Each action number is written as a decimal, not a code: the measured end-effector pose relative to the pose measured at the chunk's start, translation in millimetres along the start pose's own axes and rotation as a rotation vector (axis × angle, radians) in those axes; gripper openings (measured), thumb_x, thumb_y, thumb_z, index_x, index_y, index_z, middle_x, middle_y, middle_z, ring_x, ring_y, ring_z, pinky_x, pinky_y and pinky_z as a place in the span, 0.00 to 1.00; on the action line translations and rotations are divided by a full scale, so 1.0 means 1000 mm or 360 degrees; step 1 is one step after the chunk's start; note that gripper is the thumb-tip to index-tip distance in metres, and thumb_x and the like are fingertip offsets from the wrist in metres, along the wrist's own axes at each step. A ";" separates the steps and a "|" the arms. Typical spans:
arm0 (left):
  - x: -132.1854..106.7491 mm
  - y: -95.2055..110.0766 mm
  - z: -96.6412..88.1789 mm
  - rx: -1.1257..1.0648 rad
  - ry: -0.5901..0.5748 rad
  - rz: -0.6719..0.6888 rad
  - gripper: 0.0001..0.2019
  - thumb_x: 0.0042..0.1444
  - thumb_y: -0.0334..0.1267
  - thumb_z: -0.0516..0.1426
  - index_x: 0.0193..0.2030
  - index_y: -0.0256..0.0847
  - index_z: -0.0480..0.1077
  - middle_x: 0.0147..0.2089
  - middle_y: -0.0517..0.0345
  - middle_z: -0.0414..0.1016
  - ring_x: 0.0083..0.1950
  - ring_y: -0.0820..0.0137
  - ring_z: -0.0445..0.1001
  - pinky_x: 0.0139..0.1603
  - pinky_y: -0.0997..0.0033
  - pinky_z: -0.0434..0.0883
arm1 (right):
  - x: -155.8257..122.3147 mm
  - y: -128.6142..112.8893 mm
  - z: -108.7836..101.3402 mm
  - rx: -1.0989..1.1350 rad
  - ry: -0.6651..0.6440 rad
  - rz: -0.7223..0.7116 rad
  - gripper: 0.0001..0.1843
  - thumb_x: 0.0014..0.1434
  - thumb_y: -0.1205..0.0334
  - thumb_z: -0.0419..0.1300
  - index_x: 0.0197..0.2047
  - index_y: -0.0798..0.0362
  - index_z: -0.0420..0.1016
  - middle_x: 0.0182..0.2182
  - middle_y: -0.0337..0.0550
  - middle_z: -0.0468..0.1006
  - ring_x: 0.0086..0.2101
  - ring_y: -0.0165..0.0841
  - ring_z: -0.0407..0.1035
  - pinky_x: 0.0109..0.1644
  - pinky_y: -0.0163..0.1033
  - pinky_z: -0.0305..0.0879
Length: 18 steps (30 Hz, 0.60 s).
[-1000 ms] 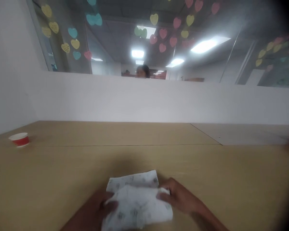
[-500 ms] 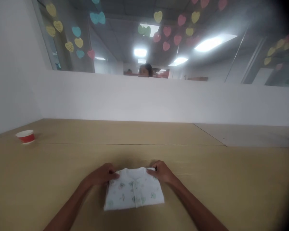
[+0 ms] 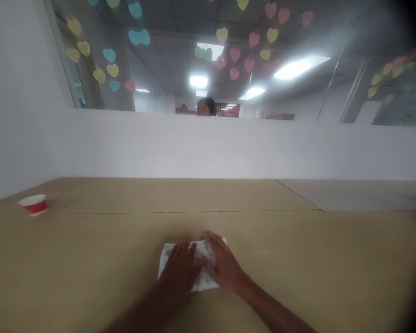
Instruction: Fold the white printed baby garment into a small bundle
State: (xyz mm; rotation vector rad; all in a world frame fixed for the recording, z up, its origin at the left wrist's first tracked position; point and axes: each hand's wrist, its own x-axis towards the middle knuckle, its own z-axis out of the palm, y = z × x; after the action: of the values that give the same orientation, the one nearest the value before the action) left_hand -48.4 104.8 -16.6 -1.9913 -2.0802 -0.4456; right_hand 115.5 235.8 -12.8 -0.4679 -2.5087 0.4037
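Observation:
A folded white baby shirt (image 3: 207, 282) with a small faint print lies on the table close in front of me. My left hand (image 3: 180, 266) rests flat over its left half, fingers stretched toward the far edge. Over the right half is my right hand (image 3: 221, 262), open and somewhat blurred by motion, its fingers also pointing away from me. Between them, a strip of the cloth shows; the neckline and most of the print are covered by the hands.
A red and white paper cup (image 3: 34, 205) stands at the far left of the wooden table (image 3: 315, 259). Behind the table rises a white wall (image 3: 159, 143), topped by a glass pane with heart-shaped notes (image 3: 235, 54). A person's head (image 3: 206, 106) shows through or in the glass.
Both hands have let go of the shirt's upper corners and moved inward to lie on top of the cloth. The shirt now sits mostly hidden beneath them. The view has shifted slightly.

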 end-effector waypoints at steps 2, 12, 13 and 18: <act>-0.002 0.009 0.007 0.0025 -0.0206 0.0081 0.28 0.67 0.42 0.44 0.70 0.29 0.50 0.70 0.43 0.47 0.71 0.53 0.44 0.68 0.47 0.51 | -0.003 -0.012 0.006 -0.0001 -0.0337 -0.0056 0.38 0.68 0.46 0.44 0.69 0.68 0.49 0.67 0.57 0.47 0.66 0.45 0.41 0.69 0.50 0.44; 0.005 -0.056 -0.009 -0.0037 -0.0477 -0.0254 0.34 0.66 0.54 0.43 0.71 0.35 0.47 0.71 0.45 0.43 0.71 0.53 0.41 0.69 0.48 0.43 | 0.005 0.036 -0.010 -0.0249 -0.0560 0.0263 0.43 0.66 0.34 0.37 0.72 0.56 0.40 0.68 0.49 0.37 0.67 0.49 0.31 0.65 0.64 0.22; 0.004 -0.067 -0.012 -0.0056 -0.0532 -0.0350 0.34 0.66 0.54 0.42 0.72 0.37 0.45 0.72 0.47 0.41 0.72 0.52 0.39 0.69 0.47 0.42 | 0.006 0.045 -0.014 -0.0265 -0.0579 0.0340 0.44 0.66 0.33 0.37 0.72 0.56 0.39 0.68 0.48 0.37 0.67 0.49 0.31 0.65 0.65 0.22; 0.005 -0.101 -0.033 -0.0243 -0.0525 -0.0415 0.28 0.66 0.53 0.42 0.65 0.37 0.60 0.67 0.46 0.55 0.67 0.53 0.52 0.65 0.51 0.50 | 0.010 0.083 -0.032 -0.0150 -0.0652 0.0403 0.37 0.69 0.39 0.35 0.72 0.52 0.42 0.68 0.43 0.41 0.67 0.40 0.34 0.68 0.57 0.28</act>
State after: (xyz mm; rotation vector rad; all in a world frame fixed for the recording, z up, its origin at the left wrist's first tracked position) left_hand -150.9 93.9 10.1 -1.9951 -2.5981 -0.3488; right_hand 146.0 320.2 -13.5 -0.8164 -2.8812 0.5238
